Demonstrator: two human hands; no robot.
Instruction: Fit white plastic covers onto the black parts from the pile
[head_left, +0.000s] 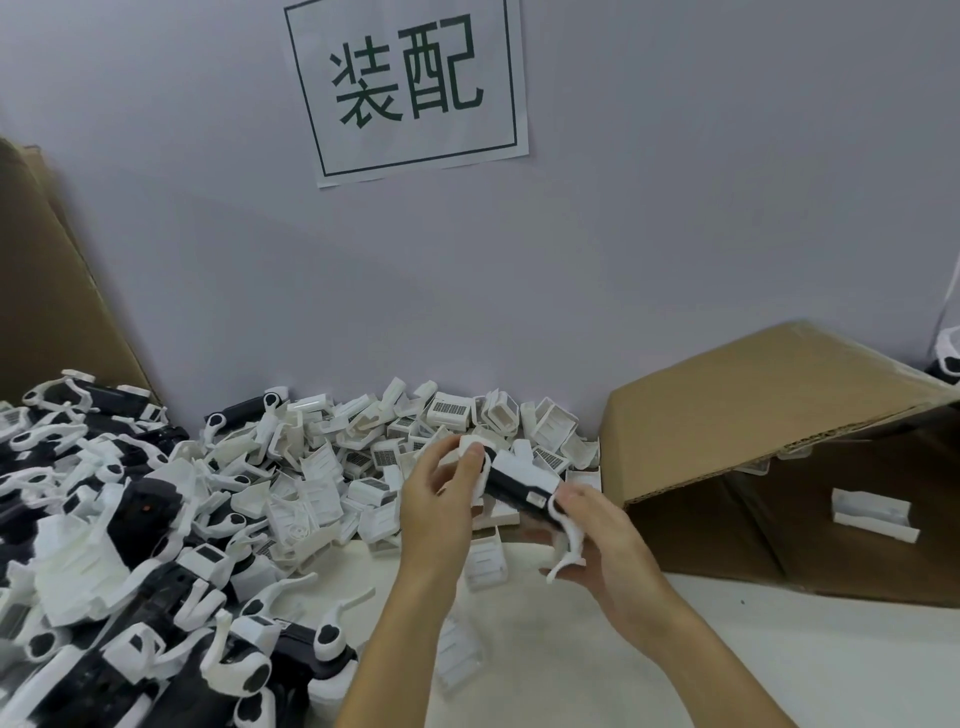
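Both hands hold one black part (511, 486) above the table, just in front of the heap of white plastic covers (363, 457). My left hand (441, 499) grips its far white end with thumb and fingers. My right hand (592, 540) grips the near end, where a curved white arm sticks down. A white cover (524, 465) sits on top of the black part between the hands. A pile of black parts with white arms (104, 545) fills the left of the table.
An open cardboard box (753, 415) lies on its side at the right, with one white piece (872, 512) inside. Brown cardboard (47, 291) leans at the far left. The wall with a paper sign (410, 88) stands right behind the heaps.
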